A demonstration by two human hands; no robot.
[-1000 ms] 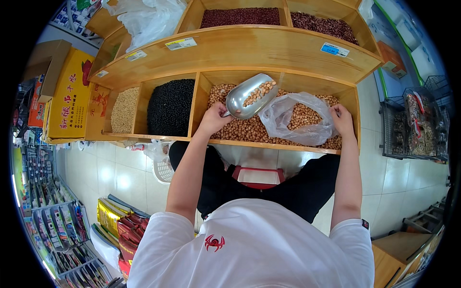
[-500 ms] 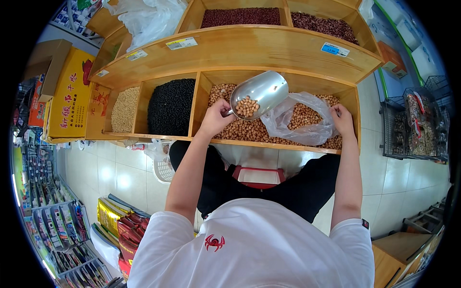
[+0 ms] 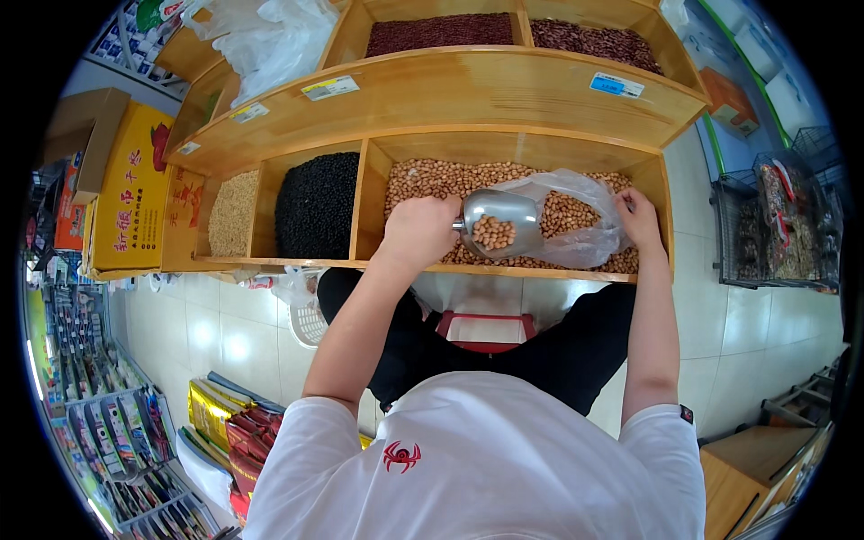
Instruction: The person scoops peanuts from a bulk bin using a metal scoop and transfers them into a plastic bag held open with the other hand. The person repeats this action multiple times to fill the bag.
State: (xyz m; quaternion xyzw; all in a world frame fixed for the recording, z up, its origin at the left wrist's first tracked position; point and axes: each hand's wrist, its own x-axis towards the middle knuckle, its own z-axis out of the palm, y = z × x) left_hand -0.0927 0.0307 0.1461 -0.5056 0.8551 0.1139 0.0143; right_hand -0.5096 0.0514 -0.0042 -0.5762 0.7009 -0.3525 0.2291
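At far left a yellow carton [image 3: 133, 193] with red print stands beside the wooden bin shelf [image 3: 504, 99]; pale rectangular labels [image 3: 330, 87] sit on its slanted front, a blue one [image 3: 617, 85] further right; my left hand [image 3: 419, 230] is closed around the handle of the metal scoop [image 3: 499, 225], which lies over the peanut bin [image 3: 423, 178], long axis running left to right, mouth pointing right into the clear plastic bag [image 3: 576, 225], peanuts inside it; my right hand [image 3: 637, 219] pinches the bag's rim, holding it open.

Bright, even light; bent, perhaps soft edges.
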